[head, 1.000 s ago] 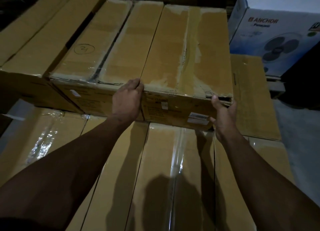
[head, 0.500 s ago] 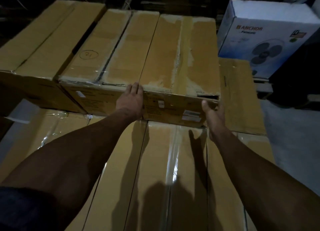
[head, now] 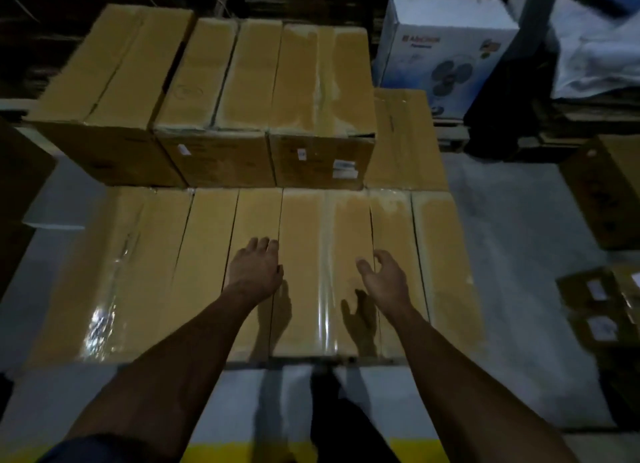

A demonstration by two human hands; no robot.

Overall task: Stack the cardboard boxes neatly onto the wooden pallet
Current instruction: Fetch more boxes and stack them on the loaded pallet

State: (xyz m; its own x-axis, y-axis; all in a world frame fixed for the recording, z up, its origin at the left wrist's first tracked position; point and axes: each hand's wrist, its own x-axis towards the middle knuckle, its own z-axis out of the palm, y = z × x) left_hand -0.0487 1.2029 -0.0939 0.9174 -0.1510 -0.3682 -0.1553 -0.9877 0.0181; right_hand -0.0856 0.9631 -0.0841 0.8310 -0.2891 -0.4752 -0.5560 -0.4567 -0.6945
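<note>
Both hands free: left hand point(head: 255, 267) flat, fingers straight; right hand point(head: 383, 278) loosely open, holding nothing. Upper-tier boxes point(head: 322, 91) sit at far edge of lower box layer point(head: 145, 261); pallet not visible. Next box: grip opp. corners, set flush w/ neighbour, seams aligned.

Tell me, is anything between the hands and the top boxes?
Nothing visible. Both hands, left and right, hover open over the lower boxes; only bare cardboard lies between them and the top boxes.
</note>
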